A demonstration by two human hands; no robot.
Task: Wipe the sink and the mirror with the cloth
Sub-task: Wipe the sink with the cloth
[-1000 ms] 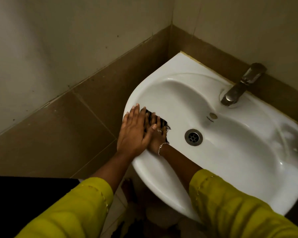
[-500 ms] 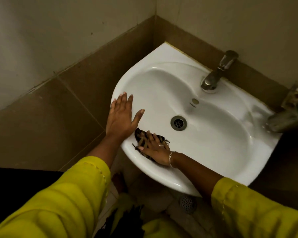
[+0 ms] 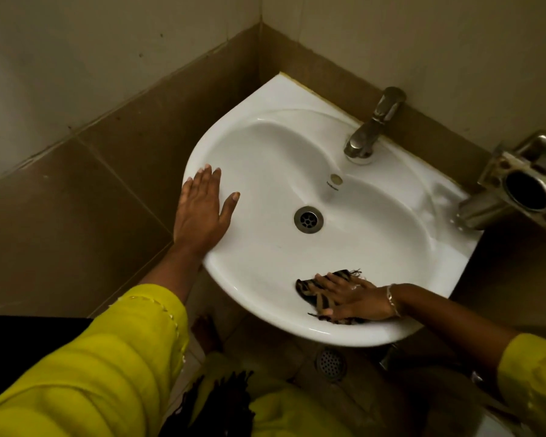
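A white wall-hung sink (image 3: 375, 247) fills the middle of the view, with a metal drain (image 3: 308, 219) in its basin. My right hand (image 3: 355, 299) lies flat on a dark striped cloth (image 3: 311, 293) and presses it onto the sink's near front rim. My left hand (image 3: 202, 212) rests flat on the left rim, fingers spread, holding nothing. No mirror is in view.
A metal tap (image 3: 372, 127) stands at the back of the sink. A steel soap and tumbler holder (image 3: 517, 190) juts from the wall at the right. Brown tiled walls close in on the left and behind. A floor drain (image 3: 330, 362) lies below the sink.
My right hand has slid the cloth along the front rim from the left side towards the right. My left hand has stayed on the left rim.
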